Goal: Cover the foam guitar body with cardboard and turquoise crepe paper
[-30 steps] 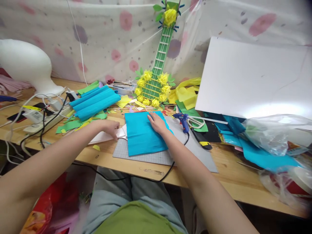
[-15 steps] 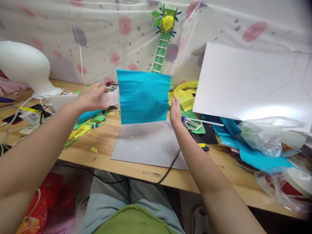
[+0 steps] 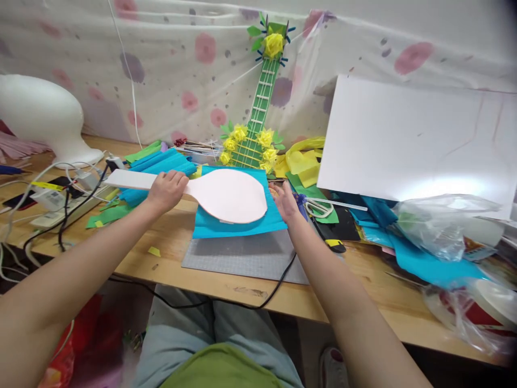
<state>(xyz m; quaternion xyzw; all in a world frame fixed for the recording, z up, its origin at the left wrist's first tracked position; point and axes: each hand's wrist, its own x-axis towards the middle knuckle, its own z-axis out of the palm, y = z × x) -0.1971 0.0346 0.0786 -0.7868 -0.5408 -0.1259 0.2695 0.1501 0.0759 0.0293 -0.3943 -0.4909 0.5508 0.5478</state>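
A white guitar-shaped board (image 3: pixel 230 195), with a round body and a long flat neck, is held over the cutting mat (image 3: pixel 238 262). My left hand (image 3: pixel 167 189) is closed around its neck, close to the body. Blue crepe paper (image 3: pixel 238 230) lies against the underside of the body and sticks out past its edges. At the right edge of the paper, my right hand (image 3: pixel 286 203) has its fingers apart. Whether those fingertips touch the paper is hard to make out.
A green paper guitar (image 3: pixel 258 108) with yellow flowers leans on the back curtain. A white foam head (image 3: pixel 40 118) and a power strip (image 3: pixel 56 213) are at left. To the right stand a white board (image 3: pixel 416 140) and scissors (image 3: pixel 319 207). A black cable (image 3: pixel 278 283) crosses the front edge.
The board has flipped over, from its blue side facing me to its white side, and has come down lower. My right hand's fingers have spread beside the paper.
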